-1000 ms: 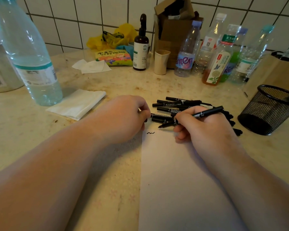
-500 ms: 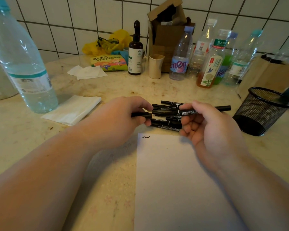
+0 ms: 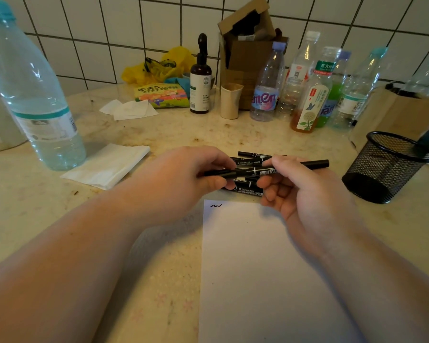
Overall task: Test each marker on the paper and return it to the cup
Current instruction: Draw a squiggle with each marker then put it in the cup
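At the centre of the frame both hands hold one black marker (image 3: 252, 170) level above the counter. The left hand (image 3: 183, 179) pinches its left end between thumb and curled fingers; that hand covers the spot, so whether a cap sits there cannot be told. The right hand (image 3: 305, 194) pinches the marker's middle, palm turned up, the lower fingers loosely curled. The marker's right end juts out past the right hand toward the right of the frame.

Just behind and below the held marker lies a pile of black markers (image 3: 249, 186) on the counter; the hands hide most of it, and their number cannot be counted. Their white print is too small to read.

Below the hands, a white sheet of paper (image 3: 258, 268) runs off the bottom edge of the frame. A small black squiggle (image 3: 216, 205) sits at its upper left corner.

At the right, a black mesh cup (image 3: 384, 167) stands apart from the pile, tilted by the wide lens. A blurred dark green shape at its rim is cut by the frame edge and cannot be identified.

At the left lies a folded white tissue (image 3: 107, 165), with a large clear water bottle (image 3: 32, 95) beside it, partly cropped at the upper left. Bottles (image 3: 312, 95) stand along the tiled wall at the upper right, their far labels blurred.
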Tool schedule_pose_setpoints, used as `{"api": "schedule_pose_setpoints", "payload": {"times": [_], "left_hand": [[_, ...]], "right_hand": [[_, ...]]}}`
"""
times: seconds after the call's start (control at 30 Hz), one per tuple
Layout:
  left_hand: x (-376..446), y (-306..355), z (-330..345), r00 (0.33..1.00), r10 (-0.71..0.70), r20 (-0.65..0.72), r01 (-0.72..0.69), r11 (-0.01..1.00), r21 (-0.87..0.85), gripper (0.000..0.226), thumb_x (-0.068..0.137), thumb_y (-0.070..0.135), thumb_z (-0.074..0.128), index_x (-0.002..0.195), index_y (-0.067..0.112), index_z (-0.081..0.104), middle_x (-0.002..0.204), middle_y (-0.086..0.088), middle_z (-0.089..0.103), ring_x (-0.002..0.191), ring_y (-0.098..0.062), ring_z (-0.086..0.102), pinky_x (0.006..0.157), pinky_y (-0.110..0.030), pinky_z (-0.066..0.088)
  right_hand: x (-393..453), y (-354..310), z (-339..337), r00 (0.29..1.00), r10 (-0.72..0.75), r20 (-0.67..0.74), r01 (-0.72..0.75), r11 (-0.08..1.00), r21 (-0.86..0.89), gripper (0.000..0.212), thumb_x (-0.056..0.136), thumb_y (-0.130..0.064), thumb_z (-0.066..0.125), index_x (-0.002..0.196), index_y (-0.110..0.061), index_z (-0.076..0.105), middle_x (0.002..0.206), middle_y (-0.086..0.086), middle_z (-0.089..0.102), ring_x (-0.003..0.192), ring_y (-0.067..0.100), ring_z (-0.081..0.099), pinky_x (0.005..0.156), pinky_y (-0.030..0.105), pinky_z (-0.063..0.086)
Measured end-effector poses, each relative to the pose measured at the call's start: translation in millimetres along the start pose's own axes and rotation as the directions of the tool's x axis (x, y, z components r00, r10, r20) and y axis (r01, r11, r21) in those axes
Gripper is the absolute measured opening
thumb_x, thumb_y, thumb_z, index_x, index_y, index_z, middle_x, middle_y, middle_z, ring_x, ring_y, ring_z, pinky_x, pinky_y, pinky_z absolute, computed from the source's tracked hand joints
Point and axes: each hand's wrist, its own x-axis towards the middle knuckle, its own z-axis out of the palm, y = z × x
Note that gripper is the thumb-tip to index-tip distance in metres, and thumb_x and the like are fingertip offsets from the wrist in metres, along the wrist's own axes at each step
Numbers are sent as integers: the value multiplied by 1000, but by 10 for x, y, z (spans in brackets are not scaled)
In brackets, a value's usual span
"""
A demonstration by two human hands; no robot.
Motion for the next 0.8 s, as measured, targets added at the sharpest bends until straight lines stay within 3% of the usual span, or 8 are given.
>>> {"api": "schedule_pose_setpoints", "payload": {"times": [0.1, 0.17, 0.23, 0.37, 0.57, 0.7, 0.8], "left_hand": [[6, 16, -8, 999, -32, -3, 32, 997, 74, 9, 94, 42, 57, 94, 44, 66, 79, 23, 69, 70, 4, 59, 61, -20, 41], [10, 23, -5, 999, -46, 14, 44, 990, 133, 16, 95, 45, 53, 86, 40, 65, 72, 24, 67, 58, 4, 55, 54, -21, 38], [9, 30, 2, 999, -21, 25, 17, 986, 168, 20, 97, 45, 50, 83, 37, 62, 73, 31, 65, 62, 7, 54, 53, -21, 36], [-4, 53, 19, 1000, 18, 24, -23, 982, 189, 25, 97, 43, 49, 77, 31, 60, 67, 13, 64, 59, 1, 52, 52, -20, 33], [-18, 73, 16, 994, -13, 105, 6, 997, 74, 22, 97, 37, 52, 79, 33, 63, 67, 16, 66, 55, 3, 52, 53, -15, 36], [-2, 64, 15, 991, -46, 129, 37, 997, 68, 21, 98, 37, 52, 80, 33, 64, 66, 14, 66, 53, 4, 53, 49, -11, 36], [15, 81, 20, 989, -51, 140, 34, 992, 123, 16, 93, 45, 57, 83, 34, 62, 72, 11, 66, 60, -1, 55, 54, -19, 38]], "right_hand": [[-5, -4, -4, 1000, 6, 17, -7, 1000, 16, 24, 96, -19, 62, 79, -12, 78, 65, 9, 69, 52, 12, 56, 52, 27, 52], [-4, 15, -6, 1000, -6, 29, 6, 1000, -7, 22, 95, -20, 63, 82, -11, 79, 65, 8, 68, 53, 12, 55, 53, 26, 51], [-3, 39, -12, 999, -23, 39, 25, 999, -31, 21, 94, -22, 64, 84, -11, 79, 65, 6, 67, 54, 12, 55, 54, 27, 51], [-8, 56, -34, 998, -47, 52, 49, 998, -38, 21, 88, -27, 65, 82, -12, 78, 66, 7, 67, 55, 14, 58, 57, 29, 52], [-6, 46, -78, 992, -59, 110, 67, 995, -69, 22, 77, -32, 66, 81, -13, 78, 66, 10, 67, 56, 18, 59, 61, 33, 52], [5, 65, -93, 994, -37, 107, 49, 993, -105, 22, 86, -29, 65, 89, -11, 77, 67, 8, 67, 58, 18, 59, 63, 34, 51], [33, 89, -102, 997, -24, 74, 34, 990, -136, 22, 94, -26, 62, 91, -10, 77, 65, 5, 65, 58, 16, 55, 64, 35, 48]]}}
